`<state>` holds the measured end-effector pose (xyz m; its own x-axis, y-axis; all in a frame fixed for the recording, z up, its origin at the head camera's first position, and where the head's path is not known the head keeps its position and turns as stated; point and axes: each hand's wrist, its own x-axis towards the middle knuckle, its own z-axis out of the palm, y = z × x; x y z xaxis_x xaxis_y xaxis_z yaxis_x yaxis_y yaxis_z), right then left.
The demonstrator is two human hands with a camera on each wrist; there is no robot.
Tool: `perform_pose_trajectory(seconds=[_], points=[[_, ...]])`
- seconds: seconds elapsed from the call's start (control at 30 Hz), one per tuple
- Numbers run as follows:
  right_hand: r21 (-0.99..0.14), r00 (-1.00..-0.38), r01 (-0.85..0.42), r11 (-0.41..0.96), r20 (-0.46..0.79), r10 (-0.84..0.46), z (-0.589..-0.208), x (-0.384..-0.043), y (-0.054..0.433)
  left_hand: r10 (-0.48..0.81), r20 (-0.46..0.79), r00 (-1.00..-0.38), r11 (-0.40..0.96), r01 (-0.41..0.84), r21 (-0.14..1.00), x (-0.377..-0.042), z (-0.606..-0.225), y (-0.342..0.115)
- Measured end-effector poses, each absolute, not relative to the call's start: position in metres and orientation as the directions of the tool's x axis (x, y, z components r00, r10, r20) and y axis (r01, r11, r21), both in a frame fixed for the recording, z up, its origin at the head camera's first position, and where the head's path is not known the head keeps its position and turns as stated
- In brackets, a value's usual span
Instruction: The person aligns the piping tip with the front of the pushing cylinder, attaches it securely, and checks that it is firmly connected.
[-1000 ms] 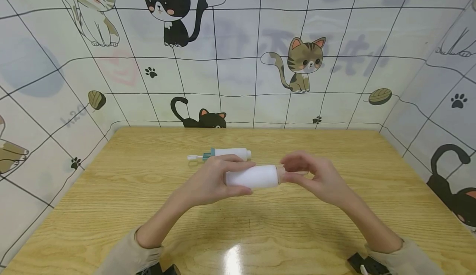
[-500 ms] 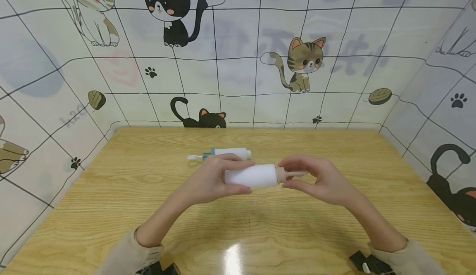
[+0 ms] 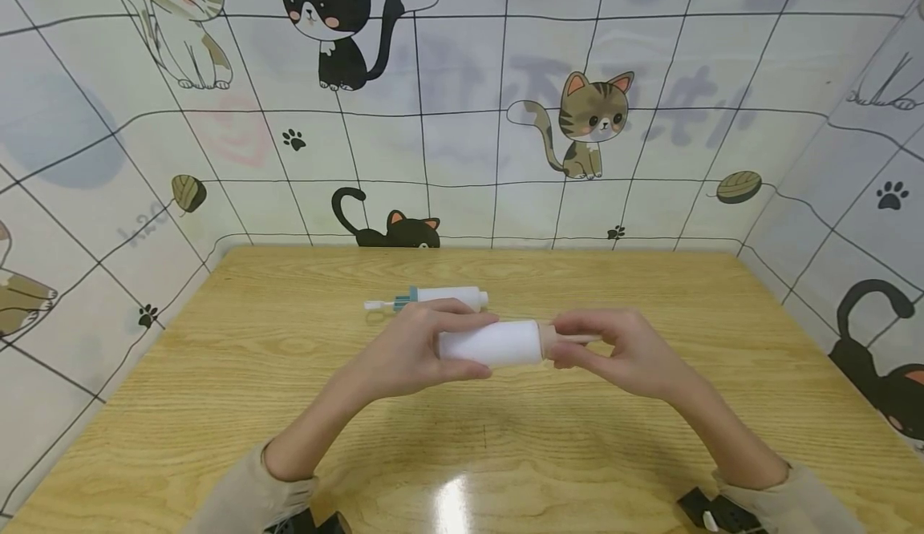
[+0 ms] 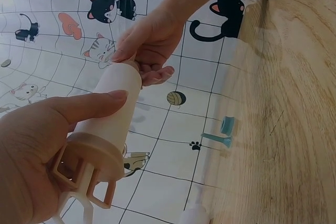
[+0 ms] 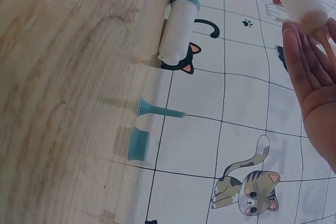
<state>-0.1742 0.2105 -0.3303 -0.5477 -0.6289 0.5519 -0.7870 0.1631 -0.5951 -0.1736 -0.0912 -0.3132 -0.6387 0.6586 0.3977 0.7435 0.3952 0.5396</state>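
My left hand (image 3: pixel 422 349) grips the white barrel (image 3: pixel 498 343) of a large syringe, held level above the table. A beige ring with loop handles and a plunger (image 4: pixel 89 174) shows at its near end in the left wrist view. With thumb and fingers, my right hand (image 3: pixel 628 353) pinches the beige nozzle cap (image 3: pixel 546 340) at the other end. The thin beige nozzle (image 3: pixel 588 338) sticks out between those fingers. In the right wrist view, the cap (image 5: pixel 315 20) sits against the barrel, beside the fingers; the thumb is hardly visible there.
A second white syringe (image 3: pixel 451 297) with teal fittings lies on the table (image 3: pixel 289 285) behind my left hand. A teal funnel-shaped nozzle (image 5: pixel 160 110) and a teal ring (image 5: pixel 138 144) stand on the table in the right wrist view. A cat-print sheet (image 3: pixel 462 117) surrounds the table.
My right fingers loosened around the cap half a second ago, showing more of it, and now close on it again. The left hand and the barrel stay almost still.
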Motion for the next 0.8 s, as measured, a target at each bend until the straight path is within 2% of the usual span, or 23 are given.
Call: perform_pose_trajectory(seconds=[0.33, 0.57, 0.8], points=[[-0.62, -0.66, -0.724, 0.303, 0.492, -0.569, -0.328, -0.172, 0.2101, 0.658, 0.392, -0.643, 0.401, 0.74, 0.539, -0.1737, -0.3126, -0.0897], [-0.583, -0.572, -0.786, 0.207, 0.556, -0.603, -0.3294, -0.1738, 0.2098, 0.658, 0.4, -0.638, 0.391, 0.743, 0.543, -0.1756, -0.3152, -0.0898], [-0.553, -0.534, -0.814, 0.176, 0.594, -0.602, -0.3306, -0.1747, 0.2085, 0.657, 0.395, -0.642, 0.39, 0.738, 0.551, -0.175, -0.3145, -0.0897]])
